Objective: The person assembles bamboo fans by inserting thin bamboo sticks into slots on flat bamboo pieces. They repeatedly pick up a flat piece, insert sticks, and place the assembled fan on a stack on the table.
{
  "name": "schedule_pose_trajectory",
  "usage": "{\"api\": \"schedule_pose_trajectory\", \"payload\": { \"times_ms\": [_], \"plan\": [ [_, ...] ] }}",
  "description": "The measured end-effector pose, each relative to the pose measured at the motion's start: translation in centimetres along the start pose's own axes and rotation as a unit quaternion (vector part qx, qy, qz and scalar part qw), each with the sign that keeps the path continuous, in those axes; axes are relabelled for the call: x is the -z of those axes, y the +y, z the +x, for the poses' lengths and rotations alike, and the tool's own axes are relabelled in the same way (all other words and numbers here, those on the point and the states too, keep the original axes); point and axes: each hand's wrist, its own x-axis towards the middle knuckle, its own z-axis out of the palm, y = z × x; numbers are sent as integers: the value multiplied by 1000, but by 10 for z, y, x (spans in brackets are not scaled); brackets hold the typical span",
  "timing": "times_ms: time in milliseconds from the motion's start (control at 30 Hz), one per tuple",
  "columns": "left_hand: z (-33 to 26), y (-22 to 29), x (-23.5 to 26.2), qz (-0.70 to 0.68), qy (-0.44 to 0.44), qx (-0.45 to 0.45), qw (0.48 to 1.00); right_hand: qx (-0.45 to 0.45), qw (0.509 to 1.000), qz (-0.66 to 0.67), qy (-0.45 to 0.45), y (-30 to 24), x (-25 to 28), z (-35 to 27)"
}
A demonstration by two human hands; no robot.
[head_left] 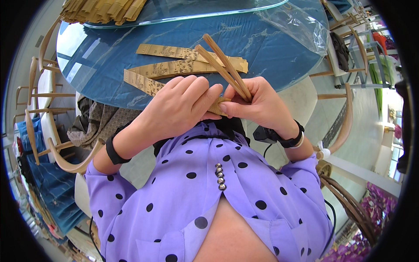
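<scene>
My right hand (257, 105) grips a pair of brown wooden chopsticks (222, 65) near their lower ends, the sticks pointing up and left over the table. My left hand (179, 107) pinches the end of a tan paper sleeve (217, 107) that sits between both hands, right at the base of the chopsticks. Both hands are held close together at the near edge of the round blue table (109, 52). Three printed tan paper sleeves (174, 67) lie flat on the table just beyond my hands.
A stack of tan sleeves (102, 9) rests on a glass turntable (187, 13) at the far side. Crumpled clear plastic (301, 24) lies at the table's right. Wooden chairs (43, 109) stand left and right, one draped with a patterned cloth (98, 120).
</scene>
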Motion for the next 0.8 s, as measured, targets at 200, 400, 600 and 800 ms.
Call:
{"api": "schedule_pose_trajectory", "payload": {
  "times_ms": [200, 400, 600, 800],
  "plan": [
    [-3, -2, -17, 16, -7, 8, 1000, -4, 995, -83, 51, 0, -2, 1],
    [-1, -6, -19, -9, 4, 13, 1000, 18, 984, -162, 78, 2, 0, 2],
    [-7, -16, -9, -5, 14, 33, 999, 138, 917, -336, 162, -14, 21, -25],
    [-5, -21, -2, -17, 10, 63, 998, 238, 742, -578, 242, -17, 21, -45]
  ]
}}
